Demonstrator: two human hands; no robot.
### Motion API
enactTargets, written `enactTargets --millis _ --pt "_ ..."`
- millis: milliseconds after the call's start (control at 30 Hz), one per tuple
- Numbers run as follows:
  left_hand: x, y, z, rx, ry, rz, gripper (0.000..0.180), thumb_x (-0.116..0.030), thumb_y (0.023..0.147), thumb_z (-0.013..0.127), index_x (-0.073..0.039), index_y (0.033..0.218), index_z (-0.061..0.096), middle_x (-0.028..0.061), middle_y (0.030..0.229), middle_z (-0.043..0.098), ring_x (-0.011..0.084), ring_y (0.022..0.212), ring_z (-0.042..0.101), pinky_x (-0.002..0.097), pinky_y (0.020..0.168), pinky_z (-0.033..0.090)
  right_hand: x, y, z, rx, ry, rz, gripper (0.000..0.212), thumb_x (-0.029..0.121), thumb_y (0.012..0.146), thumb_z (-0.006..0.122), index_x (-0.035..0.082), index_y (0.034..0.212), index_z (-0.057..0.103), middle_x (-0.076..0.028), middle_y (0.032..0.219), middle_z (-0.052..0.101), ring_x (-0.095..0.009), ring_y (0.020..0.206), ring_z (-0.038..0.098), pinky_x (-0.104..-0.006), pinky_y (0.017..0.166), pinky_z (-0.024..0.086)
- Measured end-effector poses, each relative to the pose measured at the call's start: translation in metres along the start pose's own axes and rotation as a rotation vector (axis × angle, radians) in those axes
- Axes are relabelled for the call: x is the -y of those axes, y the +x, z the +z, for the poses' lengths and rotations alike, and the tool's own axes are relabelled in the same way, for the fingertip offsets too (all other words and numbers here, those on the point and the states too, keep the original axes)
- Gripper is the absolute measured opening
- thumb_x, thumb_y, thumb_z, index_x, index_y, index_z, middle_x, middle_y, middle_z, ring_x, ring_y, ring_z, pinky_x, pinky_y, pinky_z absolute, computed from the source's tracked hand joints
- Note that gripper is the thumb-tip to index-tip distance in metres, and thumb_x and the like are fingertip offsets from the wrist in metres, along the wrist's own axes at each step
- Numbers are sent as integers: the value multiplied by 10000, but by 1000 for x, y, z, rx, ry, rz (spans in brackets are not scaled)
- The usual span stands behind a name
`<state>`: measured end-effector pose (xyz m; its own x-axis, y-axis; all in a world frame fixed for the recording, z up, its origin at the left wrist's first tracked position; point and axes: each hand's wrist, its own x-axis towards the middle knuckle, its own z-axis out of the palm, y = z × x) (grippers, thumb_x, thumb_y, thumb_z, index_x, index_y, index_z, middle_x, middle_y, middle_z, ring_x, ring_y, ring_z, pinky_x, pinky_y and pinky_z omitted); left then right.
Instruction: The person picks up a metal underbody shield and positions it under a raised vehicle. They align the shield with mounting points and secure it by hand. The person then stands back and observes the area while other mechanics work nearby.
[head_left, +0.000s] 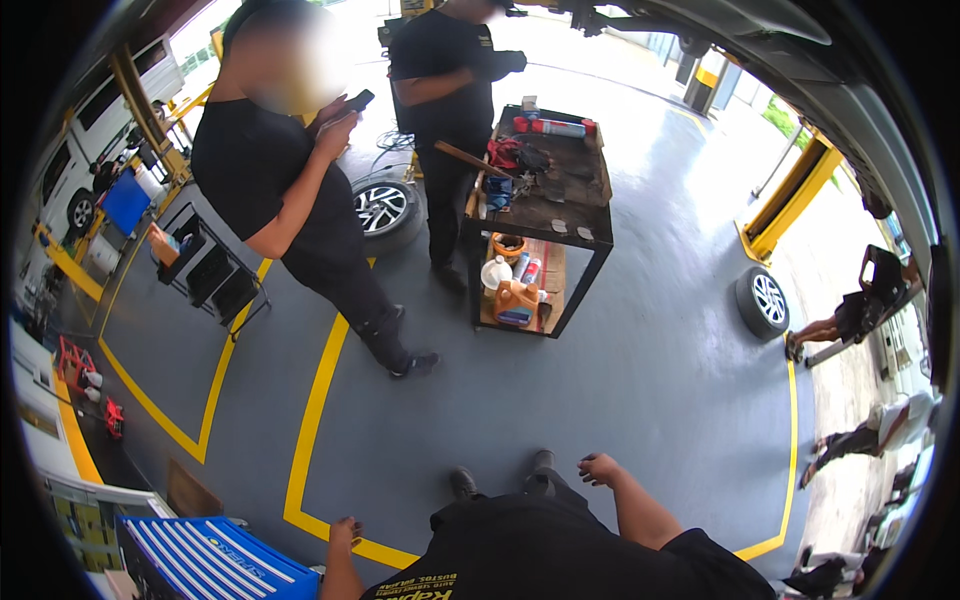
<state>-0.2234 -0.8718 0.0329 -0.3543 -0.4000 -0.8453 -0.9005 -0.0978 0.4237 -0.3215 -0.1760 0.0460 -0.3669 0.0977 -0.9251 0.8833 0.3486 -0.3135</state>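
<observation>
My left hand [345,532] hangs low beside my body, near the blue tool cabinet [215,560]. Its fingers are loosely bent, and nothing shows in them. On the other side, my right hand [598,468] is held away from my hip above the grey floor [680,410]. The fingers there are slightly curled and apart, holding nothing visible. Neither hand touches an object. Ahead of me stands a black metal cart [560,225] with tools, a rag and spray cans on top. An orange jug [517,302] and other bottles sit on its lower shelf.
A person with a phone [357,101] stands front left, another person [440,110] beside the cart. Wheels lie behind them [385,208] and at the right [763,302]. Yellow lift posts [795,195], a raised vehicle [850,90] and a small black trolley [212,270] surround the area.
</observation>
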Motion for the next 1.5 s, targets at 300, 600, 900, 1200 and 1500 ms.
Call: enactTargets --millis 300,600,900,1200,1500 --pt "-100 16 76 262 277 114 458 -279 1051 590 -33 1433 533 107 1238 702 251 1072 669 419 924 516 -46 -37 22 -134 222 35 387 298 1013 644 57 1315 636 -134 1188 729 -286 1021 727 -475 847 576" --pt "-91 -7 120 340 420 39 444 -264 1057 590 -49 1441 533 116 1270 702 284 1124 667 442 948 518 -126 -33 29 -69 359 206 378 296 1022 637 89 1337 620 -117 1236 723 -295 1049 718 -488 893 546" --pt "-76 -27 142 337 412 19 473 -298 1043 605 -55 1439 516 129 1302 680 300 1155 653 474 967 517 -130 -9 -40 -109 468 79 335 260 1016 640 76 1294 613 -119 1147 733 -285 970 726 -470 833 561" --pt "-92 -73 214 360 521 115 471 -334 1031 611 -80 1423 550 99 1293 695 299 1159 655 465 944 504 -151 9 -76 -72 444 69 336 252 1007 657 63 1282 618 -120 1123 734 -274 939 727 -455 800 560" --pt "-82 -105 231 316 631 78 479 -338 1027 613 -80 1426 553 108 1288 704 300 1166 661 490 973 491 -192 21 -87 -44 499 117 324 265 1025 624 85 1294 614 -116 1148 731 -275 956 724 -468 829 562"
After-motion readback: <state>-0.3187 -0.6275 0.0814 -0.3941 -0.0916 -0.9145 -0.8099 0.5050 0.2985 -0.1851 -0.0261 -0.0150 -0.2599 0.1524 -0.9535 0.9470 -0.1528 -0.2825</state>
